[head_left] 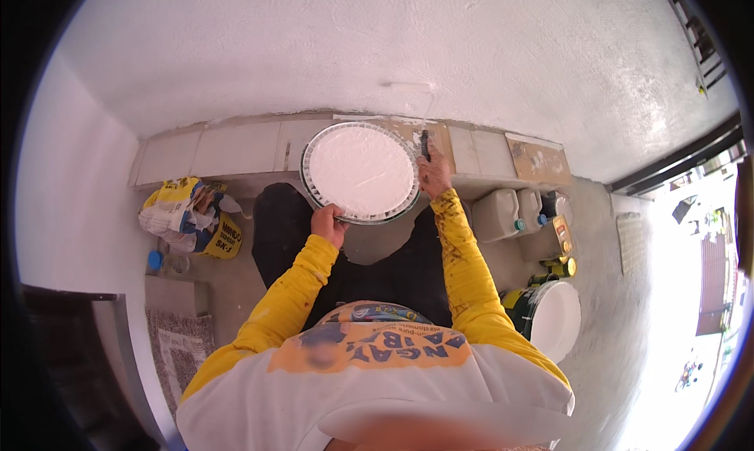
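Note:
A wide round tub (360,170) with a ribbed, see-through rim sits between my knees, its surface white with wet-looking paint. Its depth is hidden from above. My left hand (328,223) is closed on the near rim, thumb on top. Beyond the far right of the rim, my right hand (434,174) grips the dark handle of a paint roller (408,86). A thin wire frame runs from that handle up to the white roller sleeve, which lies against the white wall (275,50). Paint-like stains mark my right sleeve and hand.
A tiled ledge (236,148) with cardboard pieces (539,159) runs along the wall. Plastic jugs (496,215) and a large white-lidded bucket (554,319) stand on my right. Left of me are a yellow bucket (222,237) and crumpled bags (174,209). An opening (691,294) lies far right.

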A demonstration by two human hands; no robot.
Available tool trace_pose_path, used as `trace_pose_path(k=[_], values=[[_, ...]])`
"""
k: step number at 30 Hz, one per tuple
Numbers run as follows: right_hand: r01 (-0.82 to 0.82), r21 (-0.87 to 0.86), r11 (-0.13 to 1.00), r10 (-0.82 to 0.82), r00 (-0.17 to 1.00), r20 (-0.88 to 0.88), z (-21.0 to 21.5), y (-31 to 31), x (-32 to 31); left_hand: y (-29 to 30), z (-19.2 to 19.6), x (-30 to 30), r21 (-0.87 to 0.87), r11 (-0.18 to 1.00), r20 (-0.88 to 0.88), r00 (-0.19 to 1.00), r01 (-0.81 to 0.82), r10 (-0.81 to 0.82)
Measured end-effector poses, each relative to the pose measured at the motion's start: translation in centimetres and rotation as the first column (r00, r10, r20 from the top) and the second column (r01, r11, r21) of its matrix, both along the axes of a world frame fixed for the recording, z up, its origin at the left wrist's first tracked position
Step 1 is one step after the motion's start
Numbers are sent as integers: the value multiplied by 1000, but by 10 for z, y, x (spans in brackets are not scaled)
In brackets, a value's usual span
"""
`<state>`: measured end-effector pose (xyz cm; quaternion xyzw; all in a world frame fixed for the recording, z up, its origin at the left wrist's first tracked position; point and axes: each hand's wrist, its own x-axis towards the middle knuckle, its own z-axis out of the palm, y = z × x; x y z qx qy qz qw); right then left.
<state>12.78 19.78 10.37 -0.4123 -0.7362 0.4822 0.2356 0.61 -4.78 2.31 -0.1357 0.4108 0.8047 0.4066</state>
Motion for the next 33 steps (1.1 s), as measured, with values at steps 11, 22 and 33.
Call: trace_pose_path(k=[11,22,33], values=[[-251,-200,947,141,885,-444,84,29,5,3,-10,-5,122,992,116,993,-14,0],[-343,127,931,364,901,-235,-31,44,-3,7,-22,-9,103,995,126,992,3,-16],[-186,-77,980,144,916,-375,41,25,5,18,-16,-2,143,990,142,990,-19,-2]])
